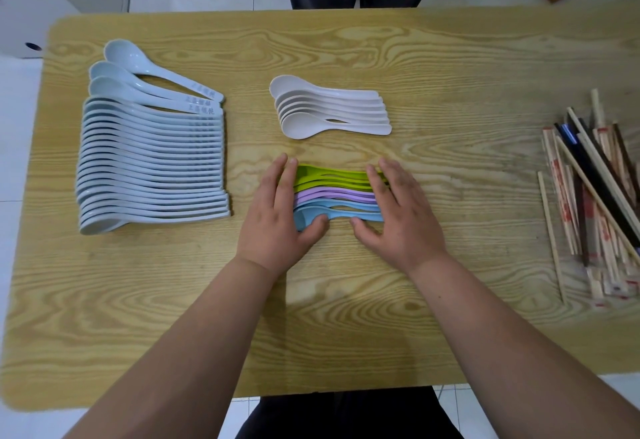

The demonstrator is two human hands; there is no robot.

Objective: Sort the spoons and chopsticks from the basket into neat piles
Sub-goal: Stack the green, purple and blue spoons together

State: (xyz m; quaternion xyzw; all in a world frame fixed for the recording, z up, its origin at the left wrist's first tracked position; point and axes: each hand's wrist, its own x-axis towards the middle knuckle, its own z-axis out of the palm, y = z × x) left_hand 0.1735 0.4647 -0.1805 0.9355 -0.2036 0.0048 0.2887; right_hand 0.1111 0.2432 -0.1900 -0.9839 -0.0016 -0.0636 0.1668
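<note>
The left hand point(277, 216) and right hand point(401, 213) press straight, unclenched fingers against either end of the coloured spoon pile point(337, 192), with the beige spoons point(329, 109) just beyond it.

Between the left hand point(277, 216) and the right hand point(401, 210), the coloured spoons point(337, 196) are showing bands: lime green by the fingertips, lilac in the middle, sky blue by the thumbs. Beyond the fingertips, the plain spoons point(329, 109) are showing off-white. Past the left hand, the glazed spoons point(152, 161) are gleaming pale blue-white, faint grey characters marking the handles. Past the right hand, the chopsticks point(595, 196) are mixing pale wood, dark brown and red-printed wrappers. The table point(450, 300) is showing yellow-tan, swirling grain.
</note>
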